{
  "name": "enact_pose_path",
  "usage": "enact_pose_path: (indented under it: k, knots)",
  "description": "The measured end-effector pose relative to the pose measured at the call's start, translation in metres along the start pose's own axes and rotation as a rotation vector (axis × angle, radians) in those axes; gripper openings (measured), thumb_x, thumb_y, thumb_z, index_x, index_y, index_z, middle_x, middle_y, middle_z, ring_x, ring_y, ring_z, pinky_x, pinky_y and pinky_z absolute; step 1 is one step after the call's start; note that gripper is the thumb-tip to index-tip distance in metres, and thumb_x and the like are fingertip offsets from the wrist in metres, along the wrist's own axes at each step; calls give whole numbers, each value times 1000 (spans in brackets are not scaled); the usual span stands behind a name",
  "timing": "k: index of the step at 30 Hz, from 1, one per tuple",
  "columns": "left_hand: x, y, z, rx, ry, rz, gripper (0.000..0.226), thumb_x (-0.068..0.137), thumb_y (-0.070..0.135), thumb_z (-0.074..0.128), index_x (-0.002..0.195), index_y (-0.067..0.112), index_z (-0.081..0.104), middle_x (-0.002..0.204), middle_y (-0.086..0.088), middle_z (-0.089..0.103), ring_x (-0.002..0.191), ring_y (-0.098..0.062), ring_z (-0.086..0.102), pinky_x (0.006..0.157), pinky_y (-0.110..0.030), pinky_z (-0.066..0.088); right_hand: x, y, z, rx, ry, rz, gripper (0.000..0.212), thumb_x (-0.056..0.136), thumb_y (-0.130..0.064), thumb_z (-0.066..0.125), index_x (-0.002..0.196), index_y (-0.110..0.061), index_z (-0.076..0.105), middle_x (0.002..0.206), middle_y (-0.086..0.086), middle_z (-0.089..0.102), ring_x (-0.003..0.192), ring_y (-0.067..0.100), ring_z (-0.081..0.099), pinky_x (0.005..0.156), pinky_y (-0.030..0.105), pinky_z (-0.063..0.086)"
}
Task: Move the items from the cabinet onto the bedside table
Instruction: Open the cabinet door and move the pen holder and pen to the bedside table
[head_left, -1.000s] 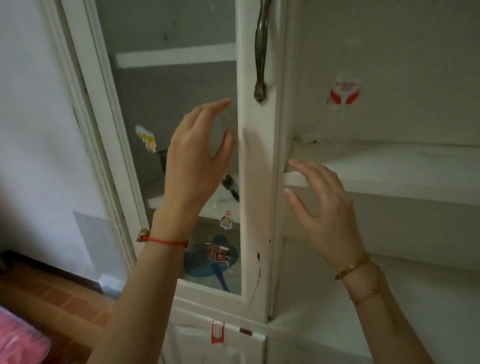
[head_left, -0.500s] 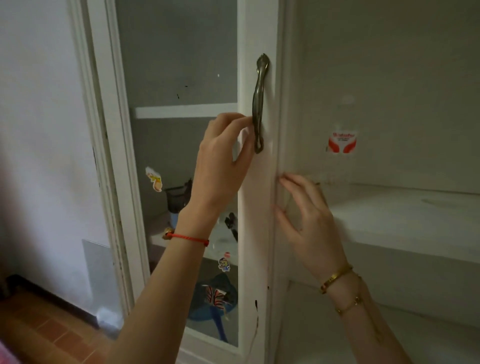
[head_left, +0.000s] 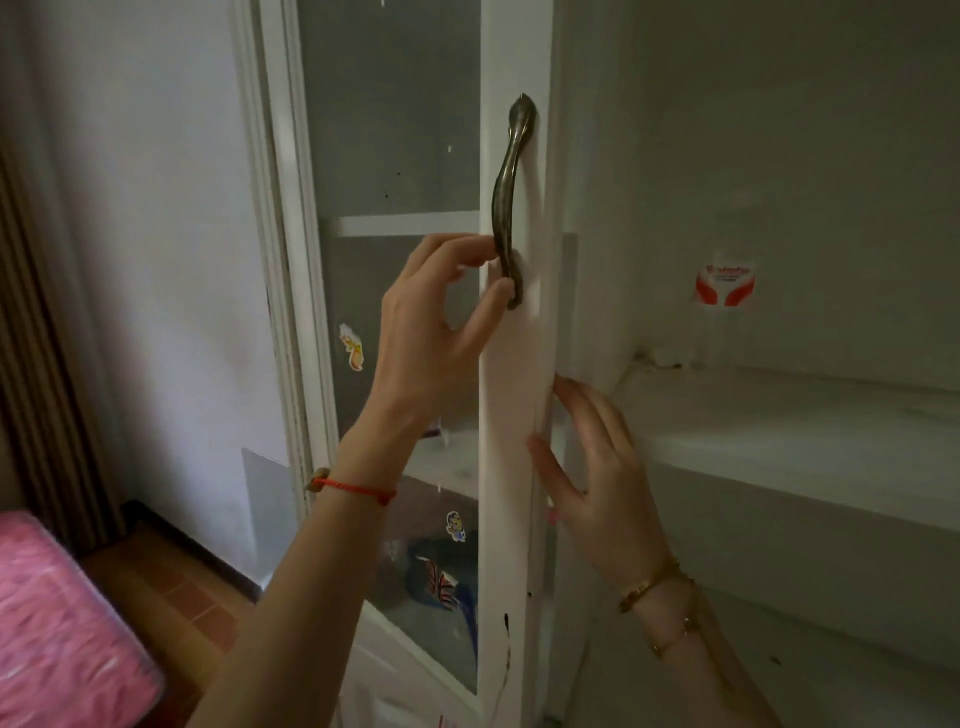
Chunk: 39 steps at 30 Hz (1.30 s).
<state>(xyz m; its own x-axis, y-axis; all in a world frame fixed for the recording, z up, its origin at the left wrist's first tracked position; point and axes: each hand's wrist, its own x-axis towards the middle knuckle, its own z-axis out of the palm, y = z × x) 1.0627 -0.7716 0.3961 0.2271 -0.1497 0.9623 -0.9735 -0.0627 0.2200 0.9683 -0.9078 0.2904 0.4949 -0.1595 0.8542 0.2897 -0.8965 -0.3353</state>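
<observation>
My left hand (head_left: 426, 332) is curled on the lower end of the metal handle (head_left: 511, 202), which is mounted upright on the right stile of the cabinet door (head_left: 511, 415); forefinger hooked behind the handle, thumb pressed to its bottom end from the front. My right hand (head_left: 597, 467) lies open and flat, fingers spread, its fingertips (head_left: 563, 387) touching the free right edge of the door stile; it grips nothing. A red cord bracelet (head_left: 358, 488) circles the left wrist, gold bracelets (head_left: 654, 587) the right.

Through the door's glass pane (head_left: 395, 130), a blue item with an orange pattern (head_left: 441, 582) lies in the cabinet's lower compartment, near the pane's bottom right corner; what it is cannot be told. Cartoon stickers (head_left: 351, 347) sit on the glass. To the right, the open side of the cabinet shows a white shelf (head_left: 779, 415), with a red-and-white sticker (head_left: 724, 286) on the back wall above the shelf's rear edge. A pink cover (head_left: 57, 613) fills the lower left corner of the view.
</observation>
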Motion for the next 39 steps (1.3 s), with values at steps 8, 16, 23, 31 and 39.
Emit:
enact_pose_path:
  k: [8, 16, 23, 31, 39]
  knots:
    - [-20, 20, -58, -93, -10, -95, 36, 90, 19, 68, 121, 2, 60, 121, -9, 61, 114, -19, 60, 101, -40, 50, -17, -45, 18, 70, 116, -238, 55, 88, -23, 63, 136, -3, 45, 136, 10, 49, 128, 19, 46, 105, 37, 42]
    - [-43, 27, -127, 71, 61, -93, 54, 87, 28, 72, 132, 5, 54, 127, -8, 55, 117, -17, 57, 101, -34, 50, -27, -104, 50, 176, 79, -338, 58, 91, -31, 57, 138, -2, 42, 138, 13, 49, 130, 22, 45, 106, 40, 42]
    - [-61, 22, -194, 194, 21, -97, 65, 89, 34, 68, 144, 11, 43, 136, -4, 56, 122, -15, 56, 103, -37, 49, -29, -161, 96, 250, 71, -403, 59, 92, -34, 56, 140, -8, 36, 142, 2, 39, 137, 5, 30, 114, 21, 27]
    - [-78, -6, -276, 380, 104, -71, 60, 92, 28, 68, 144, 11, 45, 135, 3, 60, 115, -10, 62, 99, -38, 52, -24, -227, 155, 316, -78, -362, 62, 92, -30, 62, 145, -10, 36, 147, -2, 37, 135, -2, 31, 111, 15, 28]
    - [-88, -41, -334, 506, 85, -49, 59, 90, 18, 70, 144, 10, 47, 129, 2, 64, 111, -9, 62, 100, -29, 50, -9, -267, 210, 262, -141, -405, 63, 92, -32, 62, 145, -10, 35, 150, 1, 35, 137, 9, 34, 112, 16, 27]
